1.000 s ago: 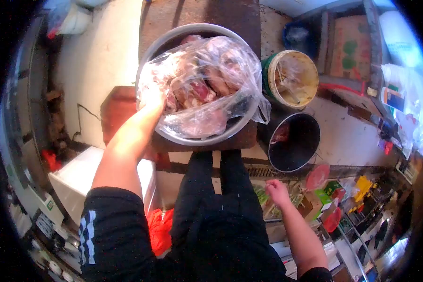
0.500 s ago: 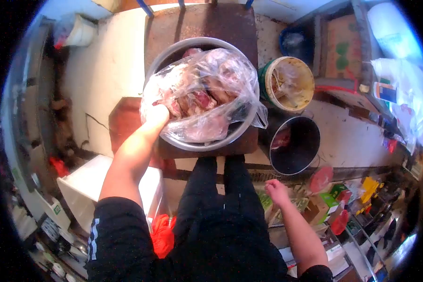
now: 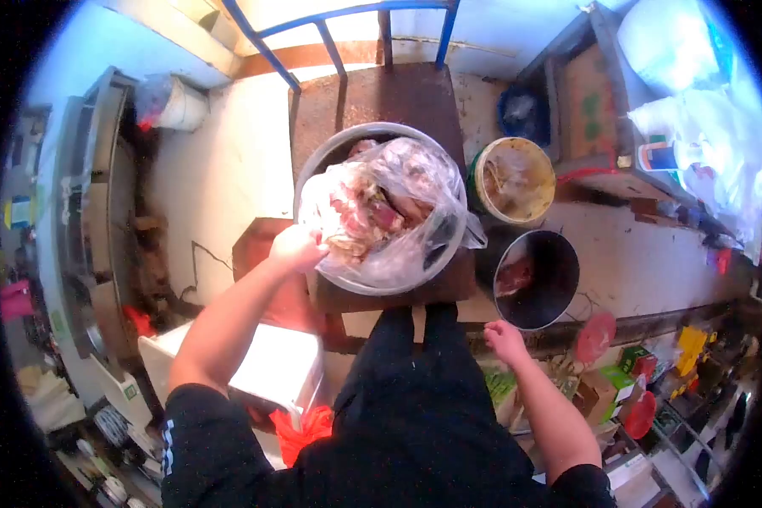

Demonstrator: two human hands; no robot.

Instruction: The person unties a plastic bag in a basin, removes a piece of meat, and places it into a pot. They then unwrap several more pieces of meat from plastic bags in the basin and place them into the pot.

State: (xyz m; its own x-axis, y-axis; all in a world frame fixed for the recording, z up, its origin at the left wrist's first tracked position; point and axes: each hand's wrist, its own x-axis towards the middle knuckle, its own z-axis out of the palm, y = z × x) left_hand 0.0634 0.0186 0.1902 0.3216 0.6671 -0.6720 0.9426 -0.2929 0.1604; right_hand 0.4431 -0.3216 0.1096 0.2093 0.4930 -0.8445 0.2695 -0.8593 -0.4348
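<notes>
A large metal basin (image 3: 315, 166) holds raw meat (image 3: 381, 218) with a clear plastic bag (image 3: 436, 182) draped around and partly over it. My left hand (image 3: 298, 248) is at the basin's near left rim, its fingers closed on the edge of the bag. Away from the basin, my right hand (image 3: 505, 340) hangs beside my leg with fingers curled in and nothing visible in them. Nearest to it is a dark bucket (image 3: 559, 284) with some meat at its bottom.
The basin rests on a brown chair seat (image 3: 372, 89) with blue rails (image 3: 347, 15). A pale-rimmed tub (image 3: 547, 173) stands to the right. A white box (image 3: 271, 360) and a red bag (image 3: 300, 430) are at lower left, and a green carton (image 3: 615, 385) at lower right.
The view has tilted up, showing more of the chair's rails. My left hand has shifted from over the bag to the basin's rim, and the meat is more exposed. My right hand stays low.
</notes>
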